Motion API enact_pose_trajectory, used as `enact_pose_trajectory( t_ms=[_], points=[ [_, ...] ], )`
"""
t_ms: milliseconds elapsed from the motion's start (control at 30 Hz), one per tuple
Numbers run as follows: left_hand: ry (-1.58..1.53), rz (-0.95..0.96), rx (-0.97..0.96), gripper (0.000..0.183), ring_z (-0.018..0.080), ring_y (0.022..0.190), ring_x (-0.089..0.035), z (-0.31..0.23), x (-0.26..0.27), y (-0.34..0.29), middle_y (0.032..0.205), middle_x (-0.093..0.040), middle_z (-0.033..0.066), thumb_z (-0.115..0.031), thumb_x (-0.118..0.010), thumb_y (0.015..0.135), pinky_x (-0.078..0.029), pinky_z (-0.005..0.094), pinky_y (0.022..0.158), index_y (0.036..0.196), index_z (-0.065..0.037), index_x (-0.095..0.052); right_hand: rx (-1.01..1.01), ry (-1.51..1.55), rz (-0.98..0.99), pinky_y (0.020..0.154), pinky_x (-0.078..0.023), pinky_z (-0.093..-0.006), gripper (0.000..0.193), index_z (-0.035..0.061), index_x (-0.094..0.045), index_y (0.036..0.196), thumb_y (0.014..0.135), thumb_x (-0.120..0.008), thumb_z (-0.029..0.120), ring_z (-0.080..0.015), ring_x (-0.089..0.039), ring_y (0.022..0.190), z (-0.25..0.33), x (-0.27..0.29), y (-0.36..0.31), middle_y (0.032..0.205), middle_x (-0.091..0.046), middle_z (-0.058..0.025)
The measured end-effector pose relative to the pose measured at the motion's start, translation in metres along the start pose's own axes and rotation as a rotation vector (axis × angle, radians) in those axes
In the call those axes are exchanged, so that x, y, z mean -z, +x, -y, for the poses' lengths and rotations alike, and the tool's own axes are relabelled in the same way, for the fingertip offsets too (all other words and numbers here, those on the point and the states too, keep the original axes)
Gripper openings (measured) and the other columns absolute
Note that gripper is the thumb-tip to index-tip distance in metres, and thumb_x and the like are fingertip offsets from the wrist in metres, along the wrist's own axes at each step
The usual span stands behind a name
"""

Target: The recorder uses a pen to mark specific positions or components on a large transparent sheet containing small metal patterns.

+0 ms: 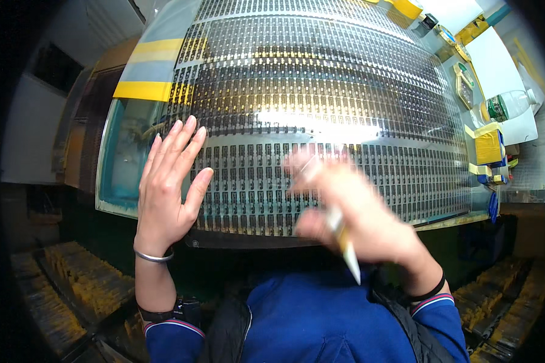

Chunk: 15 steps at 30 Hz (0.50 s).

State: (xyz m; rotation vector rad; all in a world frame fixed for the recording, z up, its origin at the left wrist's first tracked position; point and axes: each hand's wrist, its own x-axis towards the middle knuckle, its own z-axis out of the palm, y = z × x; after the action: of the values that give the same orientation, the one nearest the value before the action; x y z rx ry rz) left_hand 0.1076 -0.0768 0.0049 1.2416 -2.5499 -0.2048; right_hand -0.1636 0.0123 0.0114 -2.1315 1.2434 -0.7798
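A clear, glossy sheet (242,158) printed with rows of small dark shapes covers most of the light table in front of me. My left hand (168,181) lies flat at the sheet's left edge, its fingers stretched out and pointing away. Over the near right part of the sheet is my right hand (369,209), smeared by motion. A slim pen-like tool (347,253) with a white pointed end and a yellowish band is held in it, the point toward my body. Blur hides the fingertips and the tool's other end.
Yellow tape strips (142,91) cross the table's left side. Along the right edge are a yellow-wrapped block (489,148), a blue round object (493,207), tape rolls (447,34) and a clear bottle with a green label (498,109). Yellowish stacks (88,275) stand low at both sides.
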Motion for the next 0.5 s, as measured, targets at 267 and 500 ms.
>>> enact_pose_trajectory(
  t_ms=[267, 500],
  points=[
    [0.018, -0.013, -0.010, 0.049, 0.0292, 0.139, -0.036, 0.003, 0.001, -0.003, 0.148, -0.043, 0.0124, -0.025, -0.052, 0.094, -0.022, 0.0459, 0.116, 0.140, -0.007, -0.048, -0.155, 0.820, 0.256, 0.092, -0.049, -0.0369, 0.031, 0.0008, -0.060, 0.118, 0.100, -0.050, 0.023, -0.0257, -0.063, 0.106, 0.032, 0.013, -0.012, 0.108, -0.066, -0.0151],
    [0.008, -0.025, -0.013, 0.049, 0.0288, 0.139, -0.036, 0.002, -0.001, -0.001, 0.148, -0.043, 0.0123, -0.027, -0.051, 0.095, -0.021, 0.0461, 0.116, 0.140, -0.008, -0.048, -0.327, 0.337, -0.417, 0.105, -0.037, -0.0389, 0.029, 0.0024, -0.057, 0.119, 0.095, -0.058, 0.020, -0.0285, -0.055, 0.119, 0.004, 0.005, -0.017, 0.126, -0.058, -0.0190]
  ],
)
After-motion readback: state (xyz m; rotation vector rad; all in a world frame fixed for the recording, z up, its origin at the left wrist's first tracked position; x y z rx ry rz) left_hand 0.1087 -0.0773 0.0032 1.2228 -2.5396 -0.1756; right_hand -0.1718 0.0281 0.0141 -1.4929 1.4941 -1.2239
